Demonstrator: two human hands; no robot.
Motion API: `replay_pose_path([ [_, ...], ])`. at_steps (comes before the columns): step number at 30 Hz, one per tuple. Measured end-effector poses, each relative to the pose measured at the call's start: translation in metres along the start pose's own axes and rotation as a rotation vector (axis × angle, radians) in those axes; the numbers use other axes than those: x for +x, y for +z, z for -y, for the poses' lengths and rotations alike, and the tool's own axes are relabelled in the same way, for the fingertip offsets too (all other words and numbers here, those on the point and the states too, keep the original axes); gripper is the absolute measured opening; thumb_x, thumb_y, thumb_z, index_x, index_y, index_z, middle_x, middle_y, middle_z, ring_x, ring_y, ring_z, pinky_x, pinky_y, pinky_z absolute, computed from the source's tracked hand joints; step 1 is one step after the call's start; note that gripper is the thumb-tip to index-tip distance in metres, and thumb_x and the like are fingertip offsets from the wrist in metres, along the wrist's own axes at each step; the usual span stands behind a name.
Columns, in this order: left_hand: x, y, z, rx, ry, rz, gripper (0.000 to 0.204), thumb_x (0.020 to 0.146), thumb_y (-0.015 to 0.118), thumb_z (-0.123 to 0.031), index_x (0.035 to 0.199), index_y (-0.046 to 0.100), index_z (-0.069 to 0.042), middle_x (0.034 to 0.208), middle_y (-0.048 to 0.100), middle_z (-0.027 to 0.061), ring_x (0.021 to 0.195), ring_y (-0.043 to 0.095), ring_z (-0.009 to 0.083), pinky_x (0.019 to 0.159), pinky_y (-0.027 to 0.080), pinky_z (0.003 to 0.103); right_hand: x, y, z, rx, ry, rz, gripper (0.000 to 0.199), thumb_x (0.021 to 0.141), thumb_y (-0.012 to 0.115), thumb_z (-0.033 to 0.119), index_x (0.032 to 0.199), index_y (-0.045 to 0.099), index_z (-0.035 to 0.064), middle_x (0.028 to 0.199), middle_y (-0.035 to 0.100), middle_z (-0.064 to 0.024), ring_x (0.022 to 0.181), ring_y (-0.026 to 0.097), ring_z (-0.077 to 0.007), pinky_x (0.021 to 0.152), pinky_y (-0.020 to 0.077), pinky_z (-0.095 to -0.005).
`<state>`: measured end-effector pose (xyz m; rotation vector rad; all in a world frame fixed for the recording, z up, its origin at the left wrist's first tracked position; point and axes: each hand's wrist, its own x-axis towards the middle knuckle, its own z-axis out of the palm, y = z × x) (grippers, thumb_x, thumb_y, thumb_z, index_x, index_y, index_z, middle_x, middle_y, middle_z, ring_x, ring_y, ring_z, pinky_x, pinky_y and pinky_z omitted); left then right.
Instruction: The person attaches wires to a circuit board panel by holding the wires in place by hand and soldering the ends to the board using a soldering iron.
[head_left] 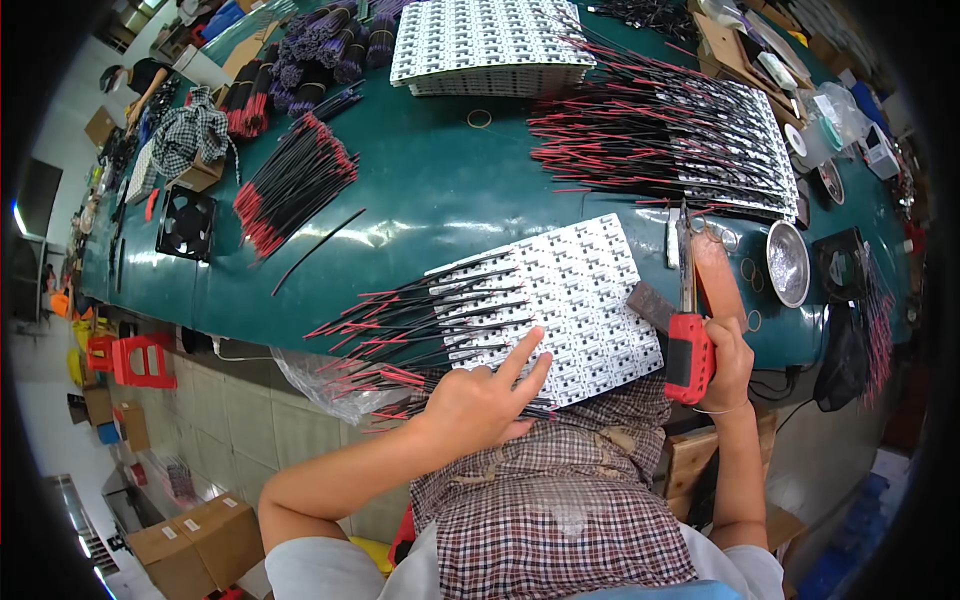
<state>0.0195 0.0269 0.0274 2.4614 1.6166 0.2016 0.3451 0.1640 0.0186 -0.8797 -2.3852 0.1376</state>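
A white panel of small circuit boards lies at the near edge of the table, its right part bare and its left part carrying rows of black wires with red ends. My left hand rests over the panel's near left part, with the index and middle fingers stretched out and the others partly hidden. My right hand is closed round the red and black handle of a soldering iron, whose metal shaft points away from me. Beside the shaft, a dark brown block touches the panel's right edge.
A second wired panel lies far right, and stacked white panels stand at the back. A bundle of black wires and a single loose wire lie left. A metal bowl and a small black fan flank the work.
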Motion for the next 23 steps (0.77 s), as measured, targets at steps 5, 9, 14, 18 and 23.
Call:
replay_pose_path([
  [5, -0.001, 0.001, -0.001, -0.051, -0.021, -0.004, 0.081, 0.065, 0.086, -0.043, 0.135, 0.059, -0.013, 0.156, 0.043, 0.0156, 0.055, 0.061, 0.0146, 0.050, 0.051, 0.028, 0.004, 0.000, 0.002, -0.003, 0.078, 0.014, 0.044, 0.069, 0.077, 0.002, 0.108, 0.058, 0.0044, 0.093, 0.063, -0.0143, 0.079, 0.065, -0.0348, 0.066, 0.0539, -0.0404],
  [9, 0.004, -0.010, 0.002, -0.231, -0.085, -0.088, 0.072, 0.069, 0.086, -0.042, 0.130, 0.063, -0.012, 0.149, 0.050, 0.0126, 0.064, 0.066, 0.0186, 0.053, 0.054, 0.030, 0.010, -0.006, 0.006, -0.010, 0.101, 0.068, 0.044, 0.069, 0.077, 0.001, 0.109, 0.058, 0.0038, 0.095, 0.062, -0.0155, 0.081, 0.065, -0.0356, 0.069, 0.0530, -0.0407],
  [14, 0.030, -0.046, 0.021, -0.565, -0.340, -0.124, 0.021, 0.094, 0.063, -0.019, 0.108, 0.055, -0.006, 0.104, 0.064, 0.0166, 0.082, 0.067, 0.0358, 0.070, 0.052, 0.043, 0.007, -0.024, 0.036, 0.176, 0.278, 0.066, 0.050, 0.073, 0.085, 0.004, 0.114, 0.056, 0.0026, 0.097, 0.064, -0.0102, 0.088, 0.062, -0.0249, 0.075, 0.0506, -0.0348],
  [18, 0.042, -0.041, 0.038, -0.742, -0.452, 0.063, 0.021, 0.102, 0.055, -0.022, 0.111, 0.055, -0.003, 0.080, 0.066, 0.0151, 0.079, 0.067, 0.0340, 0.069, 0.049, 0.042, -0.018, -0.021, 0.064, 0.647, 0.487, 0.090, 0.049, 0.080, 0.084, 0.009, 0.114, 0.051, 0.0005, 0.097, 0.069, -0.0106, 0.086, 0.065, -0.0207, 0.076, 0.0507, -0.0307],
  [23, 0.047, -0.040, 0.043, -0.910, -0.649, 0.233, 0.037, 0.103, 0.056, -0.028, 0.136, 0.057, -0.010, 0.081, 0.070, 0.0097, 0.082, 0.070, 0.0240, 0.073, 0.050, 0.038, -0.036, -0.012, 0.084, 0.924, 0.604, 0.189, 0.037, 0.091, 0.075, 0.013, 0.113, 0.047, 0.0028, 0.094, 0.069, -0.0141, 0.089, 0.071, -0.0255, 0.092, 0.0556, -0.0409],
])
